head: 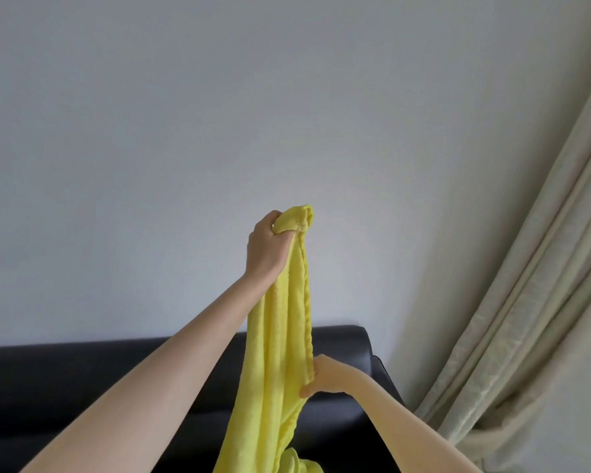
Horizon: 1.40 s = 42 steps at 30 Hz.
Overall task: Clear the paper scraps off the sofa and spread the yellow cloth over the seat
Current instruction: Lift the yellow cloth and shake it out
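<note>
— What is seen from the head camera?

— A yellow cloth is held up in front of a pale grey wall. It is bunched into a long hanging column, and its top end is gripped by the left hand, whose fingers are curled tight around the gathered fabric at arm's length and raised high.

— And the other hand?

— The right hand is placed lower, at the right edge of the cloth. The hemmed edge is pinched there between thumb and fingers, so both hands are closed on the same cloth, one well above the other.

— Where is the rest of the cloth?

— The lower part is draped downward past the bottom of the frame, with a small fold seen near the lower edge. Whether it is touching the seat cannot be told, since the seat itself is cut off.

— What is behind it?

— The backrest of a black leather sofa is shown across the lower part of the view, set against the wall. The cloth is hung in front of it, towards its right end. A beige curtain is gathered at the right, just beside the sofa's armrest.

— Are paper scraps seen?

— None are shown on the visible part of the sofa.
</note>
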Tool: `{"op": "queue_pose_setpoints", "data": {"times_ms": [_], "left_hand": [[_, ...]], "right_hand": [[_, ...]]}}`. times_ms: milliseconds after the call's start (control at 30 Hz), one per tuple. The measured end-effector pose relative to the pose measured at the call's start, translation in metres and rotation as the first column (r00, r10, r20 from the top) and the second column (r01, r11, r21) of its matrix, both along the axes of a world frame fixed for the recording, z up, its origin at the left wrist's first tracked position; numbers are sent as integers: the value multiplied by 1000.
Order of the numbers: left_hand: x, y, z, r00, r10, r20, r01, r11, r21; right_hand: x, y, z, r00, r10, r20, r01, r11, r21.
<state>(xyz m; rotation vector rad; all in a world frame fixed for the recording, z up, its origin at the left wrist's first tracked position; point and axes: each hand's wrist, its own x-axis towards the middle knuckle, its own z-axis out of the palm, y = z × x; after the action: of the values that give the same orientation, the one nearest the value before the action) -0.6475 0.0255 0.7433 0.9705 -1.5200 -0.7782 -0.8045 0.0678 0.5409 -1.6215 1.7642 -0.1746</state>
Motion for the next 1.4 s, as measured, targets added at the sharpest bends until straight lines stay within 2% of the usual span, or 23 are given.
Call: {"op": "queue_pose_setpoints", "data": {"times_ms": [67,133,167,233,300,367,433,500,567,700,767,867,933,1000,1033,1100,1167,1200,1300,1367,1400], "left_hand": [[10,-5,-1,998,51,24,-51,999,4],[24,-13,-7,989,148,22,-148,989,27],[34,-18,-11,976,217,0,-217,975,54],[53,-29,-22,934,348,-77,-335,931,147],[69,-35,-33,891,432,-142,-387,885,260],[76,-35,-42,856,487,-172,-410,844,345],[76,-32,-46,819,531,-220,-429,819,381],[74,-29,-44,776,559,-292,-446,814,372],[76,-28,-39,737,568,-368,-475,821,316],[91,-31,-28,652,574,-495,-522,814,256],[101,-33,-27,625,582,-520,-545,803,242],[120,-38,-35,627,620,-472,-563,779,276],[137,-48,-50,750,599,-280,-517,795,317],[155,-60,-71,888,449,103,-449,793,412],[162,-64,-80,911,323,256,-410,775,482],[170,-70,-99,865,107,491,-403,731,551],[165,-64,-108,718,-44,695,-443,741,505],[157,-60,-109,679,-94,728,-410,774,483],[115,-40,-105,762,-267,590,-77,867,492],[84,-28,-102,753,-359,552,92,887,452],[72,-25,-101,728,-392,562,133,886,445]], "right_hand": [[-13,1,-13,997,-77,28,76,997,23],[-28,-1,-12,965,-261,27,262,959,-111],[-38,-5,-8,915,-397,65,402,892,-209],[-58,-9,13,729,-625,280,684,646,-337],[-73,-9,46,596,-665,450,800,446,-401],[-79,-12,75,623,-636,456,771,399,-496],[-75,-12,94,688,-621,376,678,364,-639],[-67,-9,97,727,-623,289,575,322,-752],[-67,-7,82,720,-658,222,532,317,-785],[-69,6,34,623,-770,136,637,399,-659],[-74,12,13,570,-813,122,746,450,-491],[-84,17,-1,468,-872,144,879,442,-179],[-84,15,4,454,-859,237,887,462,-24],[-84,4,13,338,-824,455,868,460,188],[-88,-3,17,303,-806,509,864,458,211],[-88,-16,32,394,-780,486,845,516,142],[-75,-25,58,575,-704,417,797,597,-92],[-60,-28,74,677,-634,374,731,639,-239],[-11,-44,106,947,-279,157,320,802,-505],[23,-47,122,998,-60,3,52,842,-537],[35,-49,127,1000,-21,-22,6,847,-531]]}}
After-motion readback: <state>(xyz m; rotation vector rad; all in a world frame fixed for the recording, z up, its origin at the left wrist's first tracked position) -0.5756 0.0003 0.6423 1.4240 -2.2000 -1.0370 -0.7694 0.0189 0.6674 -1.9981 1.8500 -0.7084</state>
